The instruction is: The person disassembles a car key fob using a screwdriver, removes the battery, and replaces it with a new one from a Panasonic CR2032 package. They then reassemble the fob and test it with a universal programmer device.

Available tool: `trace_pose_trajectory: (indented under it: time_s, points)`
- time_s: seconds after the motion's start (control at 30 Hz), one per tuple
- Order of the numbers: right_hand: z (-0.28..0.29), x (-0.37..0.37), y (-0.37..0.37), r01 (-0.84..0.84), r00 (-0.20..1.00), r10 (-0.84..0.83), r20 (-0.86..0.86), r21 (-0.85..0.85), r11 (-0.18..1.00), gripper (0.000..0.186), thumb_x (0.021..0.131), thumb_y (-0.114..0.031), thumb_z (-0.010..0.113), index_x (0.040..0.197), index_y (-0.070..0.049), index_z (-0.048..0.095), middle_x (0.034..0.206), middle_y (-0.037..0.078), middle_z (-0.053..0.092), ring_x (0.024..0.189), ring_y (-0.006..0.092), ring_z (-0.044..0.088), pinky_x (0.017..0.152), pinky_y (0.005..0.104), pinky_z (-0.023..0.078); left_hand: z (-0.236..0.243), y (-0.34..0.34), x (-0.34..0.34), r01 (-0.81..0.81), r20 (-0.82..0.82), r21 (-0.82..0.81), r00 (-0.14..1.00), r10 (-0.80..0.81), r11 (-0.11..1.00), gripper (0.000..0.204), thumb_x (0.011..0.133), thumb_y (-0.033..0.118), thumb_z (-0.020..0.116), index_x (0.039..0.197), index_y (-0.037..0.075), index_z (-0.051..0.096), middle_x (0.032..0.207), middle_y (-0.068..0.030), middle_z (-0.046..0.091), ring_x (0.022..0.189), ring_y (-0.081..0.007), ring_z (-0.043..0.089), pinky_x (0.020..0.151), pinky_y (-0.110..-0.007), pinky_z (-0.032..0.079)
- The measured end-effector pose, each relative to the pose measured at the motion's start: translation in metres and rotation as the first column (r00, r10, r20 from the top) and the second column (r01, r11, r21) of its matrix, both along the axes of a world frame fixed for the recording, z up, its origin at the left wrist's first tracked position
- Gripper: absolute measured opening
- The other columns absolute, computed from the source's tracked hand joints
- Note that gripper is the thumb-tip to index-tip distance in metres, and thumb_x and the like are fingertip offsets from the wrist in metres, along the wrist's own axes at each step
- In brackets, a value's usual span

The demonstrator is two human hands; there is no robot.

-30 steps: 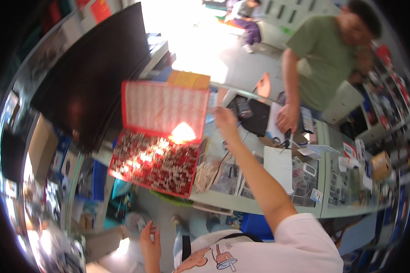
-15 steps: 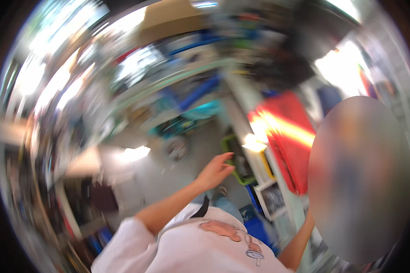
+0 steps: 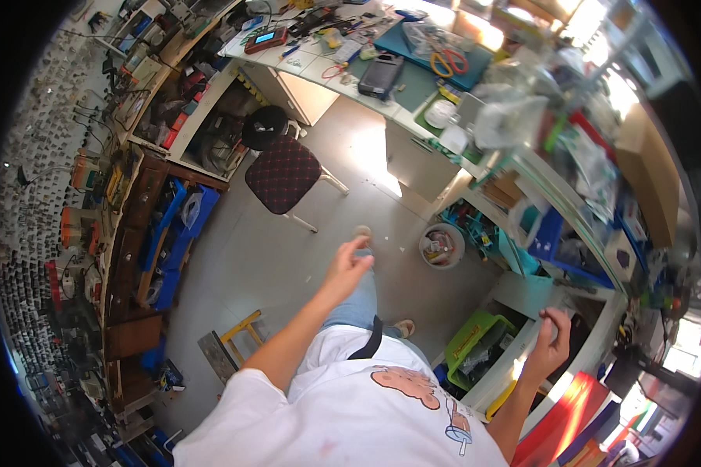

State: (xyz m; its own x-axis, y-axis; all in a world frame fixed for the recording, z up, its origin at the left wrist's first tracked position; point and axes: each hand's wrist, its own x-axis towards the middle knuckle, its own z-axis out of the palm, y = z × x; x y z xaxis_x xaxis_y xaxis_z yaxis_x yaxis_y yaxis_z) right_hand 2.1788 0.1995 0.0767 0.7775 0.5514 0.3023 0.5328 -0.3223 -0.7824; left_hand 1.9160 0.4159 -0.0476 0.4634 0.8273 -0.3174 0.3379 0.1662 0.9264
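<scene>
My left hand point(image 3: 346, 274) is held out in front of my body, above the grey floor. Its fingers are loosely bent and apart, and nothing is in them. Off to the right, my right hand point(image 3: 551, 342) is raised beside the white shelving, with its fingers curved, a gap between them and the thumb, and no object in between. Nearest to it is a green crate point(image 3: 475, 342) on the floor side of the shelving. Neither hand appears to touch anything.
A dark checked chair point(image 3: 283, 173) stands ahead, near a round black stool point(image 3: 265, 127). A waste bin point(image 3: 442, 246) sits by the cluttered workbench, where scissors point(image 3: 447, 62) lie. A small step stool point(image 3: 230, 342) is at left, before a cabinet with blue bins point(image 3: 199, 210).
My view has swung left, bringing the chair and workbench into sight. My right hand, hidden before, now shows. My left hand stays in front of me, fingers still free.
</scene>
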Motion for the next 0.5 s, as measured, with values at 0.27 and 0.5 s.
trace_pose_trajectory:
  time_s: [0.27, 0.5]
  points:
    - [-0.051, -0.069, 0.338, -0.376, 0.871, 0.343, -0.353, -0.028, 0.926, 0.022, 0.082, -0.012, 0.060, 0.100, 0.002, 0.060, 0.093, 0.011, 0.062, 0.083, 0.0186, 0.059, 0.077, 0.0268, 0.045, -0.006, 0.200, -0.091, -0.258, 0.033, -0.010, 0.965, 0.258, 0.966, 0.042, 0.088, 0.010, 0.055, 0.127, 0.002, 0.045, 0.119, -0.0100, 0.052, 0.093, -0.0129, 0.058, 0.084, -0.026, 0.044]
    - [-0.196, -0.063, 0.628, -0.400, 0.814, 0.238, -0.530, -0.215, 0.891, 0.042, 0.078, -0.024, 0.062, 0.107, 0.006, 0.056, 0.108, 0.021, 0.059, 0.093, 0.0325, 0.060, 0.081, 0.0401, 0.046, 0.025, 0.352, -0.068, -0.153, -0.079, 0.223, 0.981, 0.175, 0.963, 0.027, 0.085, 0.010, 0.057, 0.110, 0.002, 0.058, 0.109, -0.0080, 0.053, 0.088, -0.0149, 0.058, 0.077, -0.027, 0.046]
